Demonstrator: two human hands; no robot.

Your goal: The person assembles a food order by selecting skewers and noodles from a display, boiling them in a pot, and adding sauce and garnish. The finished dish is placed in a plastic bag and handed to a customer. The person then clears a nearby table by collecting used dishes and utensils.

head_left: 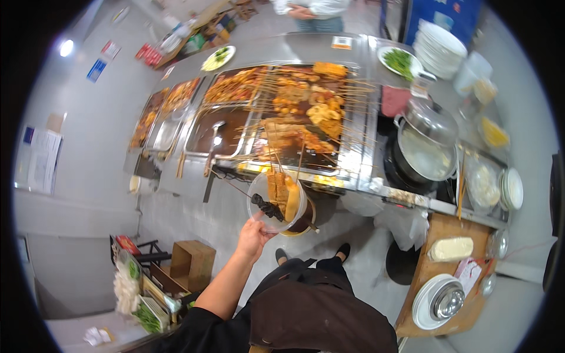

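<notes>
Held out before my body, my left hand [254, 240] grips a clear round plastic bowl [257, 187] by its lower side. Several skewers stand in the bowl, with pale brown folded pieces [276, 188], a yellowish sausage-like piece [292, 201] and a dark, nearly black piece [268, 207] on them; their sticks point up and outward. Just beyond lies a metal tray of skewered food [306, 100] in brown broth, its sticks reaching over both sides. Left of it, a ladle [216, 132] rests in a tray of brown sauce [197, 126]. My right hand does not show.
A lidded pot [426, 156] stands on a burner at the right, near stacked white plates [438, 50]. A wooden table [432, 235] holds more plates and a metal bowl [448, 301]. Cardboard box [193, 262] lower left. Across the counter stands a person [318, 9].
</notes>
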